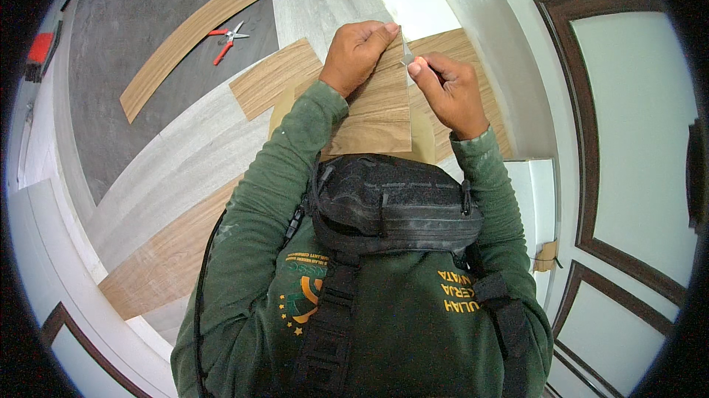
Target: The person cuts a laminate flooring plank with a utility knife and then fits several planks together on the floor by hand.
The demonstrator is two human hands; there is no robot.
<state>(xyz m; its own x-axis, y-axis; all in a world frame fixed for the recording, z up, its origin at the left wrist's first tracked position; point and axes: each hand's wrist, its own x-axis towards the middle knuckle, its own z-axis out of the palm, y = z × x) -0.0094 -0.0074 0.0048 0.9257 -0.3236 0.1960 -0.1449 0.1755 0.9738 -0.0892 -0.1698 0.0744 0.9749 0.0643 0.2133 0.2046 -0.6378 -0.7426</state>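
Observation:
A wood-look floor plank piece (373,121) stands tilted up in front of my chest. My left hand (356,57) is closed on its far part, the thumb near the top corner. My right hand (452,95) pinches a small knife (408,54) with a thin, grey, pointed blade. That blade lies along the plank's right edge, close to the left thumb. Most of the knife's handle is hidden in the right fingers.
Red-handled snips (229,42) lie on the dark floor (140,14), beside a long wood-look strip (214,25). Pale grey planks (185,136) and brown planks (166,258) cover the floor nearby. White panelled doors with dark trim (620,103) stand on the right.

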